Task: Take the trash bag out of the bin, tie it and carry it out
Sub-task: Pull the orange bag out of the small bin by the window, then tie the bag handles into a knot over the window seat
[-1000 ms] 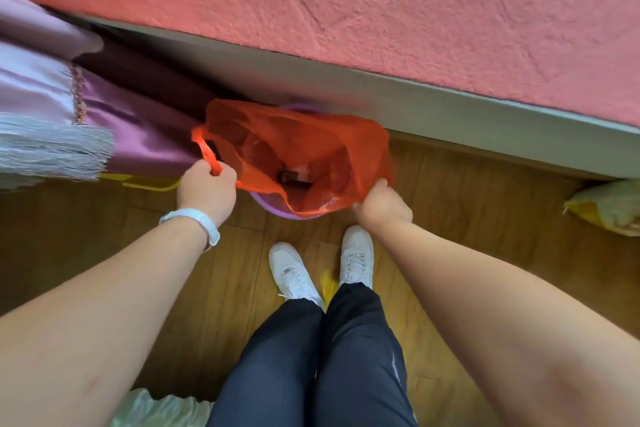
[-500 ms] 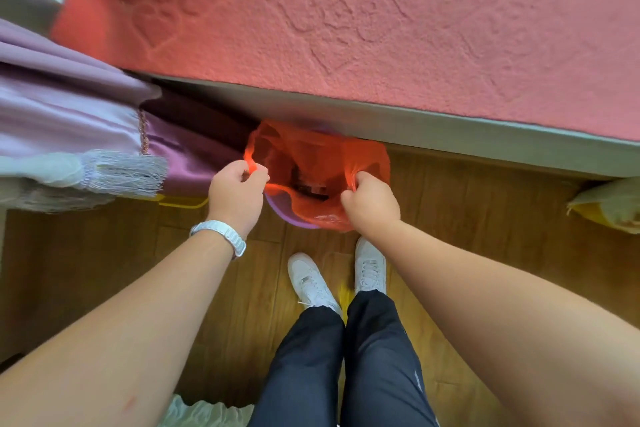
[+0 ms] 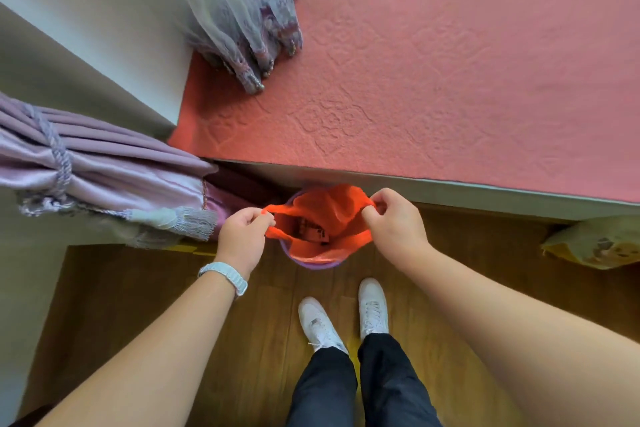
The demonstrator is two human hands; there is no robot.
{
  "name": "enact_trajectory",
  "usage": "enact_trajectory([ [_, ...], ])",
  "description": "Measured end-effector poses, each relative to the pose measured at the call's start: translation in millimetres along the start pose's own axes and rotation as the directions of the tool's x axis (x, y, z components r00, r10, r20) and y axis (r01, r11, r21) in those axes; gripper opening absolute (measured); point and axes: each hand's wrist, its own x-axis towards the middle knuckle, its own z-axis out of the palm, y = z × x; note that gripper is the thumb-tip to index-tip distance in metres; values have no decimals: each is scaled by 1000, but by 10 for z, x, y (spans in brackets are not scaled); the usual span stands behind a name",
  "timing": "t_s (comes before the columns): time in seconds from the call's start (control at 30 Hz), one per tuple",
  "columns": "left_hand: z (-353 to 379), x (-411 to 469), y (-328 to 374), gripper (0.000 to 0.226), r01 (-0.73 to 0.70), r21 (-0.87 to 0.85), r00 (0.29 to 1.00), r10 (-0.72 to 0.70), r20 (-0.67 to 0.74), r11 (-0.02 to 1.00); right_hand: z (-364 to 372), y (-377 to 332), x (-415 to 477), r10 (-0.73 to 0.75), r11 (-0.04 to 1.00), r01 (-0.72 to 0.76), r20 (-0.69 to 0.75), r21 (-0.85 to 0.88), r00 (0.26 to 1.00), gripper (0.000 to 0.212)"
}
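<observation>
An orange trash bag (image 3: 320, 208) sits in a small purple bin (image 3: 317, 264) on the wooden floor, against the base of the pink wall. Its mouth is open and some dark rubbish shows inside. My left hand (image 3: 242, 236) pinches the bag's left handle and pulls it leftward. My right hand (image 3: 393, 218) grips the right handle at the bag's upper right edge. Only the near rim of the bin shows below the bag.
A tied purple curtain (image 3: 104, 177) with a tassel hangs just left of the bin. A sheer curtain (image 3: 242, 21) hangs above. A yellowish bag (image 3: 595, 243) lies on the floor at the right. My white shoes (image 3: 346, 319) stand just behind the bin.
The camera has risen and the view is wider. Both hands have shifted from the bag's near rim to its two handles, spreading them apart.
</observation>
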Motion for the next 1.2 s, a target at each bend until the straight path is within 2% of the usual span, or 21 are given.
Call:
enact_trajectory([
  [0.2, -384, -564, 695, 18, -109, -67, 994, 110, 8, 992, -640, -469, -433, -75, 993, 81, -63, 90, 995, 9],
  [0.33, -671, -1028, 1203, 15, -257, -97, 966, 257, -6, 962, -1085, -837, -673, -162, 975, 176, -107, 135, 981, 13],
  [0.43, -839, -1370, 1561, 12, -458, -32, 886, 459, 72, 889, -1461, -1146, -830, -239, 961, 249, -94, 121, 967, 23],
  [0.5, -912, -1556, 1814, 10, -549, -50, 832, 551, 69, 835, -1719, -1379, -934, -302, 947, 307, -66, 90, 951, 22],
  [0.63, -994, -1870, 2369, 10, -514, -287, 828, 555, 82, 809, -2154, -1889, -1126, -446, 895, 446, -56, 1, 893, 12],
  [0.87, -1055, -1984, 3084, 14, -534, -445, 758, 640, 125, 719, -2701, -2633, -1529, -624, 780, 625, -132, -37, 770, 12],
  [1.0, -1066, -2130, 3328, 7, -497, -522, 726, 662, 186, 693, -2945, -2868, -1611, -653, 756, 648, -150, -86, 742, 15],
  [1.1, -1055, -2232, 3485, 14, -343, -565, 735, 589, 335, 750, -3081, -2970, -1615, -654, 753, 652, -199, -82, 730, 15],
  [1.2, -1025, -2256, 3635, 38, -195, -589, 720, 523, 457, 784, -3169, -2994, -1627, -648, 756, 649, -225, -81, 727, 16],
])
